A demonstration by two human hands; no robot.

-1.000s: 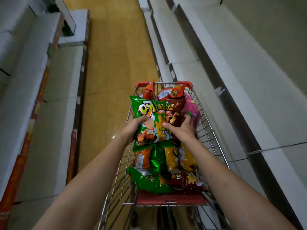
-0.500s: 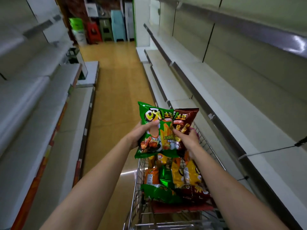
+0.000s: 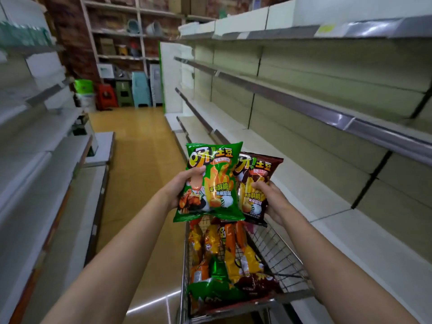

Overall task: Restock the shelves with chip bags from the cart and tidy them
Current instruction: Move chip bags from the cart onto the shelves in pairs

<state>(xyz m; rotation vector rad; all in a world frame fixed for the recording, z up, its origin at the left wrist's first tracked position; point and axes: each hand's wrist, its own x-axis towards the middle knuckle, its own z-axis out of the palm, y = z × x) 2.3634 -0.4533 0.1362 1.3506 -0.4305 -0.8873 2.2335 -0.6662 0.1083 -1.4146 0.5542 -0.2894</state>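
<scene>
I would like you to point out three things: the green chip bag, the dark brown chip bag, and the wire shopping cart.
green chip bag (image 3: 216, 181), head view, middle of its front.
dark brown chip bag (image 3: 256, 183), head view, visible front face.
wire shopping cart (image 3: 278, 251), head view, right side mesh wall.

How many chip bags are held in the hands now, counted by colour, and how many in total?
Green bag, in the left hand: 1
Brown bag, in the right hand: 1
Total held: 2
</scene>
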